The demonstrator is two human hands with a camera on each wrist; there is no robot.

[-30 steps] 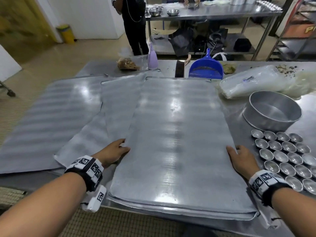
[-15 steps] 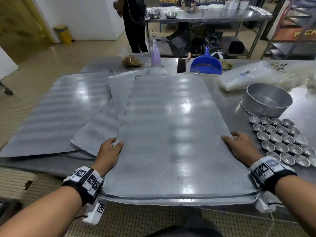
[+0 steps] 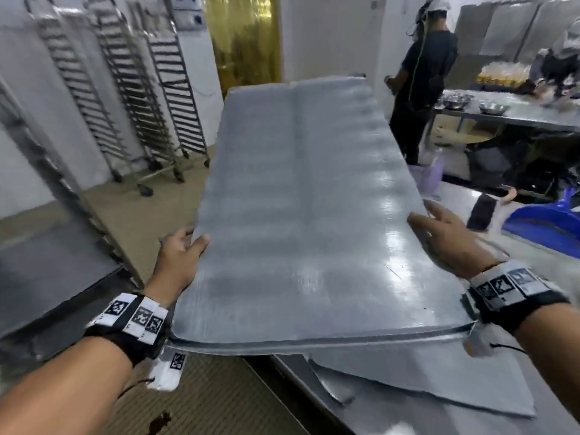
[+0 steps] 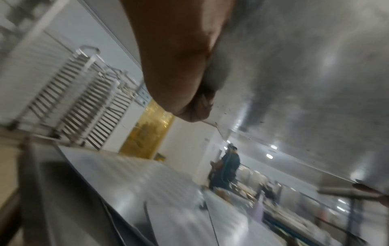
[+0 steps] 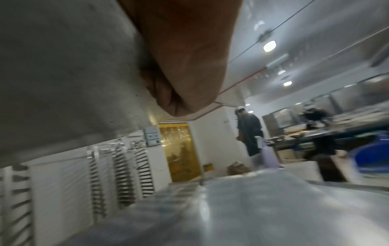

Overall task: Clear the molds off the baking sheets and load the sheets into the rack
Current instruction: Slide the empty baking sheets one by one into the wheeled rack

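A large bare metal baking sheet (image 3: 301,208) is lifted off the table, its far end pointing away from me. My left hand (image 3: 180,255) grips its left long edge, thumb on top. My right hand (image 3: 445,237) grips the right long edge the same way. In the left wrist view the palm (image 4: 179,69) lies against the sheet's underside (image 4: 305,66). In the right wrist view the palm (image 5: 189,63) lies beside the underside (image 5: 63,74). Another sheet (image 3: 423,381) lies on the table under the near end. Tall tray racks (image 3: 125,98) stand along the left wall. No molds show.
A person in dark clothes (image 3: 423,89) stands behind the sheet's far right corner. A blue dustpan (image 3: 546,227) and a lilac spray bottle (image 3: 431,174) sit on the table at right. A yellow strip curtain (image 3: 244,42) hangs in the doorway. A metal table (image 3: 47,277) is at left.
Both hands have lifted the top sheet off the table and swung it left toward the racks; the view has turned left, so the molds and round pan are out of sight.
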